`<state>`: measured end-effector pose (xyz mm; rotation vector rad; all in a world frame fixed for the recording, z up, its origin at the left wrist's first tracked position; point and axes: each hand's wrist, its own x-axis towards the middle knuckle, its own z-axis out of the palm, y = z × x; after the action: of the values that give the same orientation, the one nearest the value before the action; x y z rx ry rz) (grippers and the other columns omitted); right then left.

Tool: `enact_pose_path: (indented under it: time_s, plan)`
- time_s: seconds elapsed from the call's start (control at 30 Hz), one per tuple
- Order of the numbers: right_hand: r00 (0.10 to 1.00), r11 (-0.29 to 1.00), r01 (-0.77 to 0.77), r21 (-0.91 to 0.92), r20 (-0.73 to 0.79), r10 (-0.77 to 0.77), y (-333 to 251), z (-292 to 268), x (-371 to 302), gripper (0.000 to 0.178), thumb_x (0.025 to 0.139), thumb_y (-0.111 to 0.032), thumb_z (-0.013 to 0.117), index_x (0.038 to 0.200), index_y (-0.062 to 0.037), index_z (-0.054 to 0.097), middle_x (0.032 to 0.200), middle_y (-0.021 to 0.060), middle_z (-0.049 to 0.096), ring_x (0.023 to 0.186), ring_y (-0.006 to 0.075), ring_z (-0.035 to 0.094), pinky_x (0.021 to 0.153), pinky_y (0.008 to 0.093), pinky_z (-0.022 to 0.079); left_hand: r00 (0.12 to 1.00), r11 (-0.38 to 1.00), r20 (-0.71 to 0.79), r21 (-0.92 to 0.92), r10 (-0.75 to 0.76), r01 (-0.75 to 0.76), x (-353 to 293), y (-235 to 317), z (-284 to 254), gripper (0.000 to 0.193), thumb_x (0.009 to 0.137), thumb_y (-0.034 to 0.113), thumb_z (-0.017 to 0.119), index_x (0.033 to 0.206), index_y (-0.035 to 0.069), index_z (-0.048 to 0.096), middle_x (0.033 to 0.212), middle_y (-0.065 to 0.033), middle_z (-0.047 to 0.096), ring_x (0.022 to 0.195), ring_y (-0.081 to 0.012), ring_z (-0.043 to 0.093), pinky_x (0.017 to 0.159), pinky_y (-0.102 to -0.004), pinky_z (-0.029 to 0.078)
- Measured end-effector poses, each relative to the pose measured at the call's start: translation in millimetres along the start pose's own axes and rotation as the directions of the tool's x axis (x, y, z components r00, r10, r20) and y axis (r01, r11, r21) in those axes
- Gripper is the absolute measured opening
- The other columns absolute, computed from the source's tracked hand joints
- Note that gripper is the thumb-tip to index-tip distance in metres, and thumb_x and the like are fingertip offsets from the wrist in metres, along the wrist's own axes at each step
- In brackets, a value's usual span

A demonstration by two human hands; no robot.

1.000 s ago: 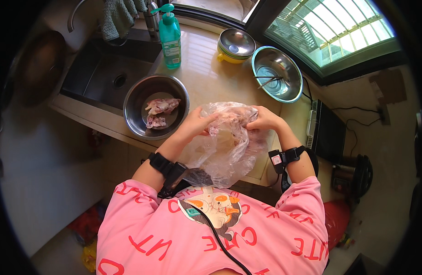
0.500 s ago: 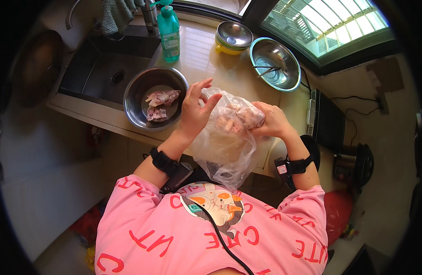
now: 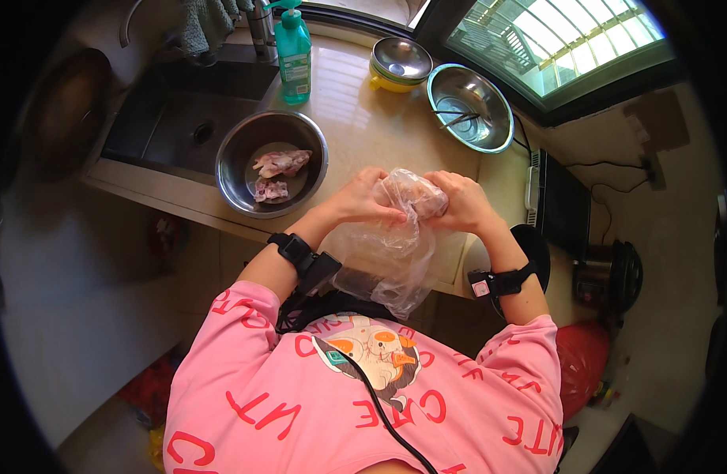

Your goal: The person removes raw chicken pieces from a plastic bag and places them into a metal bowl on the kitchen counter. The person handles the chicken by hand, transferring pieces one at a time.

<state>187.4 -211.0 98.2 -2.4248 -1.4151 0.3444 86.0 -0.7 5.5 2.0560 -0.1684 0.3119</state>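
Between my hands, over the counter's front edge, is a clear plastic bag with pieces of raw meat bunched in its upper part. My left hand grips the bag from the left, thumb pressed on the film. On the other side my right hand is wrapped round the meat end of the bag. The loose part of the bag hangs down toward my shirt. To the left of my left hand stands a steel bowl holding raw meat pieces with bone.
A dark sink lies left of the bowl, with a green pump bottle behind. Farther back are stacked bowls and a steel basin with dark utensils. A black appliance and a cooker stand at right.
My left hand was raised with fingers apart beside the bag; it has moved right and down and closed on the film. The meat end of the bag is now gathered tighter between both hands.
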Motion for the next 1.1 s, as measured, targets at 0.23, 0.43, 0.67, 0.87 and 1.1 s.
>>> enact_pose_path:
  time_s: [0.23,0.43,0.67,0.87,1.1]
  plan:
    - [0.998,0.996,0.062,-0.059,-0.030,-0.064,-2,7,-1,0.056,0.058,-0.031,0.080,0.107,-0.0115,0.061,0.097,0.0089,0.065,0.089,0.0302,0.063,0.077,0.0395,0.051,0.749,0.438,0.640,-0.631,-0.173,0.640,3,-6,9,0.026,0.078,0.009,0.072,0.102,0.002,0.065,0.085,-0.0054,0.067,0.070,-0.0113,0.061,0.059,-0.0231,0.046]
    - [0.986,0.982,0.159,-0.106,-0.031,-0.163,-4,10,-4,0.054,0.057,-0.030,0.080,0.104,-0.0117,0.062,0.094,0.0074,0.065,0.086,0.0284,0.063,0.075,0.0385,0.051,0.655,0.484,0.749,-0.540,-0.095,0.689,-1,3,3,0.017,0.081,0.010,0.070,0.096,0.002,0.067,0.082,-0.0055,0.068,0.068,-0.0111,0.061,0.059,-0.0232,0.047]
    - [0.989,0.970,0.142,-0.197,-0.021,-0.149,-9,9,-3,0.053,0.056,-0.032,0.081,0.103,-0.0146,0.063,0.094,0.0045,0.066,0.085,0.0249,0.064,0.071,0.0376,0.053,0.694,0.585,0.642,-0.439,-0.326,0.682,1,22,5,0.015,0.078,0.018,0.075,0.081,0.004,0.070,0.069,-0.0033,0.068,0.057,-0.0109,0.062,0.051,-0.0228,0.045]
    - [0.984,0.955,0.176,-0.240,0.010,-0.178,-11,10,-1,0.050,0.058,-0.031,0.079,0.103,-0.0149,0.063,0.096,0.0041,0.066,0.085,0.0247,0.065,0.070,0.0360,0.053,0.685,0.738,0.679,-0.316,-0.263,0.596,-2,7,7,0.020,0.075,0.016,0.078,0.090,0.005,0.070,0.077,-0.0043,0.068,0.066,-0.0104,0.063,0.055,-0.0251,0.048]
    - [0.940,0.904,0.324,-0.279,-0.009,-0.340,-9,21,-12,0.047,0.061,-0.024,0.074,0.105,-0.0118,0.061,0.097,0.0047,0.066,0.086,0.0230,0.065,0.071,0.0359,0.052,0.746,0.759,0.651,-0.410,-0.144,0.505,-21,-4,25,0.045,0.066,0.015,0.083,0.104,0.004,0.062,0.089,-0.0046,0.066,0.085,-0.0134,0.063,0.075,-0.0287,0.052]
